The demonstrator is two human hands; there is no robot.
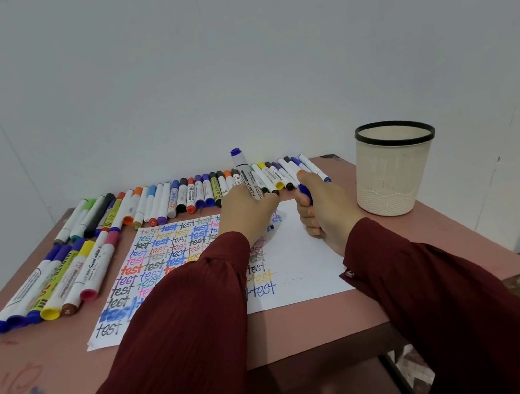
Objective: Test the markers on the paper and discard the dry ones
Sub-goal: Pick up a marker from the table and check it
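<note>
On the table (59,381) the paper (302,258) lies in the middle, a row of markers (184,198) behind it, a bunch of markers (61,282) to its left, and the bin (396,172) to its right.

Both arms stretch forward, the left sleeve (188,310) and right sleeve (441,273) dark red and reaching down to the wrists. The left hand (245,214) shows its back, knuckles up, its fingers (266,203) curled round a marker (244,173) that stands steeply up out of them. Just to the right of those fingers, and not touching them, the right hand (331,212) is a fist, thumb side up, closed round a blue cap (305,193) that juts from its top.
</note>
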